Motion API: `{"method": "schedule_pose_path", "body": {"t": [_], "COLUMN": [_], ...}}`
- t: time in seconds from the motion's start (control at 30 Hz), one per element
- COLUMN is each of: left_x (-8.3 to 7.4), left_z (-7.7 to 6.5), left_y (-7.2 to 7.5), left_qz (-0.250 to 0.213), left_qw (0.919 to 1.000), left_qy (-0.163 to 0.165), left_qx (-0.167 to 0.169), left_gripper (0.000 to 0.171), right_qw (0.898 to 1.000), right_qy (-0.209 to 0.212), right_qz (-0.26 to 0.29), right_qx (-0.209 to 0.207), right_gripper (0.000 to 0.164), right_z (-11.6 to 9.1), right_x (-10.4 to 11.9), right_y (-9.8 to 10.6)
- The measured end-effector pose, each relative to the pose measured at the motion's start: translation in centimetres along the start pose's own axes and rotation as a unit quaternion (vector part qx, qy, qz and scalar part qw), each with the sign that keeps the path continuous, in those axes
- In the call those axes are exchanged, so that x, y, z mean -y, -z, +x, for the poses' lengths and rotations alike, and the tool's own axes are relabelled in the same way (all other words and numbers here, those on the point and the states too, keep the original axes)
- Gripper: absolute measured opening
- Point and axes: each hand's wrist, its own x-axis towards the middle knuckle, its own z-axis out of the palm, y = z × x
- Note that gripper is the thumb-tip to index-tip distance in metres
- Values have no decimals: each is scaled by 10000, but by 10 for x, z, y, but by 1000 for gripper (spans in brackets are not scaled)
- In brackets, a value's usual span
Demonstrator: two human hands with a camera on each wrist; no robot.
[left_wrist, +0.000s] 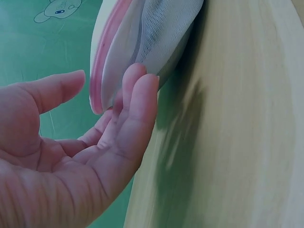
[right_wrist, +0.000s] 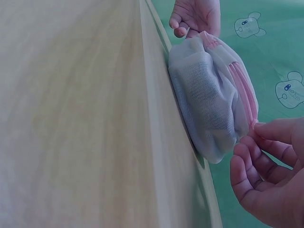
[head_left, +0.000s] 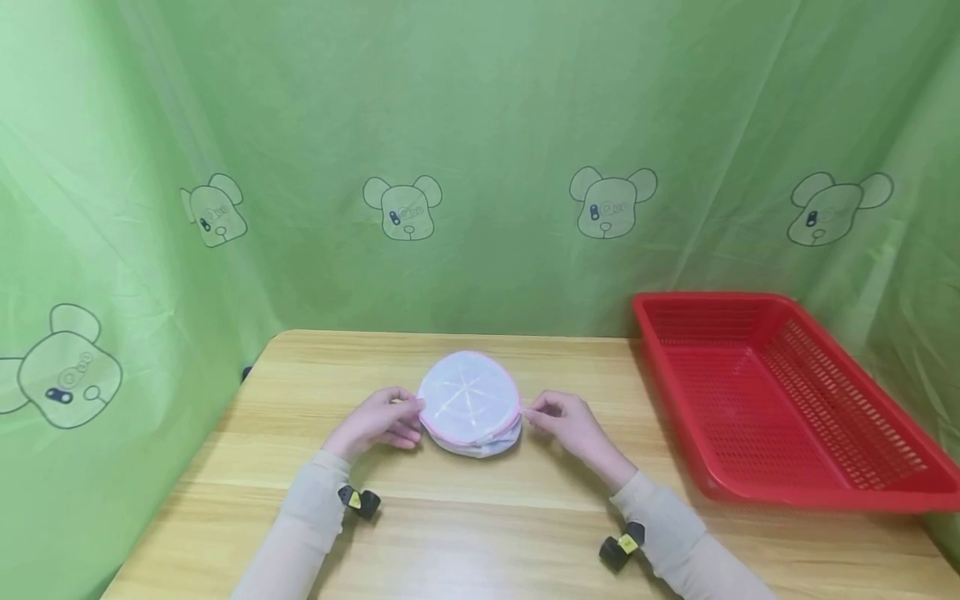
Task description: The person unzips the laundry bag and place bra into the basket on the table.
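Note:
A round white mesh laundry bag (head_left: 468,398) with pink edging stands low on the wooden table between the hands. Pale crossing lines mark its top. My right hand (head_left: 567,423) pinches the bag's pink edge between thumb and index finger, as the right wrist view shows. At the opposite side is my left hand (head_left: 386,419), its fingers loosely bent against the edge. In the left wrist view, the left thumb (left_wrist: 66,88) stands apart from the pink rim. The mesh side (right_wrist: 204,90) bulges and folds; what is inside cannot be told.
A large red plastic basket (head_left: 750,400) with slotted walls stands on the right of the wooden table (head_left: 480,533). Green curtains (head_left: 495,275) printed with bear heads hang behind and at both sides. Small black devices (head_left: 365,502) are strapped to both wrists.

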Motion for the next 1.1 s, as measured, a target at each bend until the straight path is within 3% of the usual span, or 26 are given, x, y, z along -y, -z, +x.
{"method": "schedule_pose_path", "body": {"t": [0.47, 1.1], "left_x": [0, 1], "left_z": [-1, 0], "left_y": [2, -5], "left_qz": [49, 50], "left_qw": [9999, 9992], "left_qy": [38, 19], "left_qx": [107, 388], "left_gripper": [39, 39], "right_qw": [9983, 9949], "right_qy": [169, 368], "right_qz": [-123, -43], "right_qx": [548, 937], "right_gripper": [20, 13], "right_z": [-6, -15], "right_x": [4, 17], "right_y": [-6, -23]}}
